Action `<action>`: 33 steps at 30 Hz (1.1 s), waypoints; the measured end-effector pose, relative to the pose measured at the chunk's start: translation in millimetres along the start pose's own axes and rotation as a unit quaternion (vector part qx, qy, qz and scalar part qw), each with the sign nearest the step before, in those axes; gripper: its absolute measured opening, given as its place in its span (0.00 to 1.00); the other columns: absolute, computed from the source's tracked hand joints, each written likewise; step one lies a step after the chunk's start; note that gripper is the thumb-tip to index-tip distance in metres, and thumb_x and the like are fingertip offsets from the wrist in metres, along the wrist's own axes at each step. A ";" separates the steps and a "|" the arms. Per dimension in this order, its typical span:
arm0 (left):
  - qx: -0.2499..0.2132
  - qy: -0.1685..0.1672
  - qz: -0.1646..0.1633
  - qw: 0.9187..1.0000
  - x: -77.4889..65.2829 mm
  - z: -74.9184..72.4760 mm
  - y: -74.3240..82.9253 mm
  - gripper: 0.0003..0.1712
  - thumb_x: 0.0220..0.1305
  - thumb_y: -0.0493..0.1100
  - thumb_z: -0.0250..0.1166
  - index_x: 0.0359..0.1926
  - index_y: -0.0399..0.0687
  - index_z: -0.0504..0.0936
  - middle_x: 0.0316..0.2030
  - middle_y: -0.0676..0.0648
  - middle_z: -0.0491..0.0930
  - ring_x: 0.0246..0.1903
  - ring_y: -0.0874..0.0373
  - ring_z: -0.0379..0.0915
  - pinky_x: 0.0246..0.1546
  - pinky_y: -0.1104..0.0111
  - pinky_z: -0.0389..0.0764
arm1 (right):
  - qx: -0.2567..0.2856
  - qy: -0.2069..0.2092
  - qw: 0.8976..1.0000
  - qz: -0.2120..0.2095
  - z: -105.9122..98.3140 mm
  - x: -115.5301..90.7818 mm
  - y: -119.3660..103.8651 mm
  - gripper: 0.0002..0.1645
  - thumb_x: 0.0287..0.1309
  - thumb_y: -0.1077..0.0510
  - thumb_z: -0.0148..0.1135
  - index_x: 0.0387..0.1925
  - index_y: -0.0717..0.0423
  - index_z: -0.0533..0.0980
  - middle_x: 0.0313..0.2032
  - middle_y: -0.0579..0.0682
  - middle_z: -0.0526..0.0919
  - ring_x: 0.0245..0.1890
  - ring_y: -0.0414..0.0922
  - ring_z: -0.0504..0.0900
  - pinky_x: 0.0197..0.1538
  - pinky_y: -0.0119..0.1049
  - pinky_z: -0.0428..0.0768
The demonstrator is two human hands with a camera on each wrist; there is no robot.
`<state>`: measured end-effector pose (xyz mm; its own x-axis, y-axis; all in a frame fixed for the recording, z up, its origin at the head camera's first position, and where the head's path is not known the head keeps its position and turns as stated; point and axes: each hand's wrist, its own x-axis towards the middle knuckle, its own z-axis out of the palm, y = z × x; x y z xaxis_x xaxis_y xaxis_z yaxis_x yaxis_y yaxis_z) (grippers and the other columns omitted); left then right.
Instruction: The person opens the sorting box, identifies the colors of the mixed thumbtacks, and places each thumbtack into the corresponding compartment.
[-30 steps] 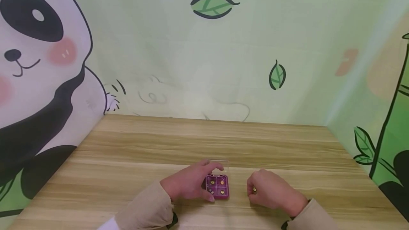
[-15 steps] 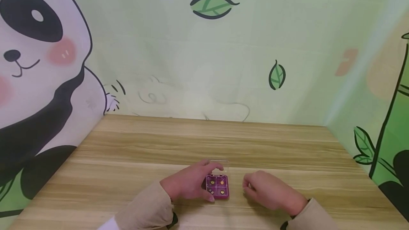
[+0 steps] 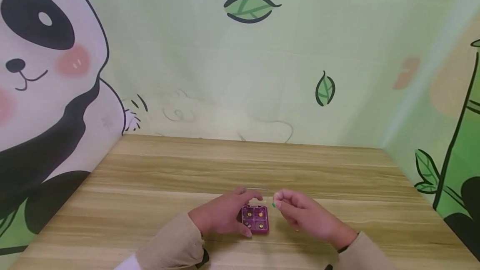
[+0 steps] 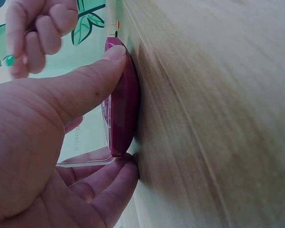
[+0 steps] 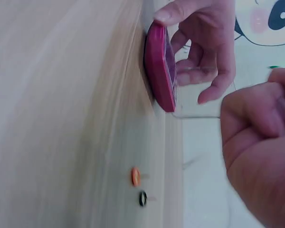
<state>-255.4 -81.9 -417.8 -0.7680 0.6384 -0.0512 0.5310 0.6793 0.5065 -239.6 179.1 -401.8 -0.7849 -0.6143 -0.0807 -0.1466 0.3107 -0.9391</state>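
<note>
A small purple four-compartment case [image 3: 261, 232] lies on the table, its clear lid [image 3: 256, 188] raised at the back. My left hand [image 3: 225, 212] grips the case from its left side; in the left wrist view the thumb presses one edge and the fingers curl at the opposite one. Small yellowish and pale pieces sit in the compartments. Just right of the lid, my right hand [image 3: 309, 216] pinches a tiny green piece [image 4: 10, 60] between thumb and forefinger, above the table. Its exact kind is too small to tell.
In the right wrist view, an orange disc [image 5: 136, 176] and a black disc [image 5: 142, 198] stand on the table, each with a thin pin sticking up. Behind the wooden table [image 3: 180, 166] hangs a printed panda cloth [image 3: 195, 53].
From low on the right, my right hand has lifted and moved left toward the case, a green piece now showing at its fingertips. My left hand and the case have stayed put.
</note>
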 end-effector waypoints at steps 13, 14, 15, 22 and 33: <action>0.005 0.010 0.013 1.000 -0.2 0.6 -1.1 0.48 0.50 0.53 0.82 0.70 0.62 0.69 0.62 0.44 0.74 0.59 0.50 0.77 0.62 0.57 0.80 | 0.331 -0.130 0.930 -0.091 10.9 9.3 7.2 0.13 0.84 0.58 0.36 0.44 0.49 0.70 0.24 0.40 0.56 0.20 0.36 0.53 0.24 0.27 0.52; 0.005 0.010 0.013 1.000 -0.3 0.7 -1.1 0.48 0.50 0.53 0.82 0.70 0.61 0.69 0.62 0.44 0.74 0.59 0.50 0.77 0.62 0.57 0.80 | 0.341 -0.133 0.926 -0.095 12.2 10.1 7.2 0.15 0.84 0.59 0.35 0.44 0.49 0.70 0.24 0.40 0.57 0.21 0.37 0.52 0.24 0.26 0.51; 0.003 0.010 0.014 1.000 -0.3 0.7 -1.2 0.48 0.50 0.53 0.82 0.70 0.61 0.69 0.62 0.44 0.74 0.59 0.50 0.77 0.62 0.57 0.80 | 0.350 -0.135 0.922 -0.097 13.6 10.8 7.0 0.16 0.84 0.59 0.35 0.43 0.49 0.71 0.24 0.39 0.57 0.21 0.37 0.52 0.24 0.26 0.51; -0.008 0.007 0.014 1.000 -0.6 0.6 -1.8 0.47 0.51 0.52 0.82 0.70 0.62 0.69 0.62 0.45 0.74 0.58 0.53 0.77 0.61 0.59 0.80 | 0.403 -0.163 0.892 -0.124 23.5 12.5 3.8 0.23 0.83 0.62 0.32 0.39 0.46 0.75 0.26 0.35 0.63 0.23 0.37 0.52 0.25 0.26 0.51; -0.006 0.010 0.013 1.000 -0.2 0.7 -1.9 0.48 0.51 0.53 0.82 0.71 0.62 0.69 0.63 0.45 0.74 0.58 0.53 0.76 0.61 0.59 0.80 | 0.443 -0.205 0.854 -0.177 35.2 14.9 -0.2 0.21 0.83 0.57 0.38 0.30 0.41 0.71 0.25 0.39 0.55 0.22 0.37 0.50 0.24 0.27 0.47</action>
<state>-256.1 -83.1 -419.4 -0.7610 0.6484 -0.0213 0.5463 0.6581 0.5181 -230.1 144.4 -414.6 -0.4819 -0.8149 0.3221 0.3249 -0.5075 -0.7980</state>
